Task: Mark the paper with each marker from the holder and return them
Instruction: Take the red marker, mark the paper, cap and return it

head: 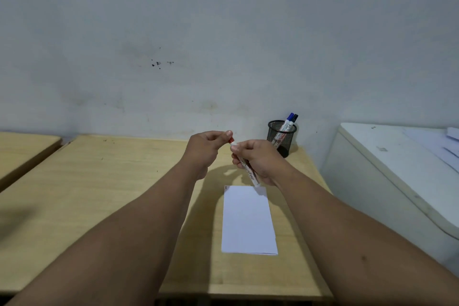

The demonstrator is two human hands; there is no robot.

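The mesh holder [282, 138] at the desk's [99, 194] back holds two markers [290, 122], blue-capped and black-capped. The right hand [258, 161] grips a red marker [244, 164] above the paper [248, 221]; the left hand [208, 146] pinches its cap [231, 140].

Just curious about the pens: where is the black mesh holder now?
The black mesh holder stands at the wooden desk's far right corner, by the wall, beyond the right hand.

Bare desk [99, 206] lies open left of the paper [248, 221]. The mesh holder [282, 138] stands at the back, near the wall [223, 32]; a white cabinet [387, 181] closes the right side.
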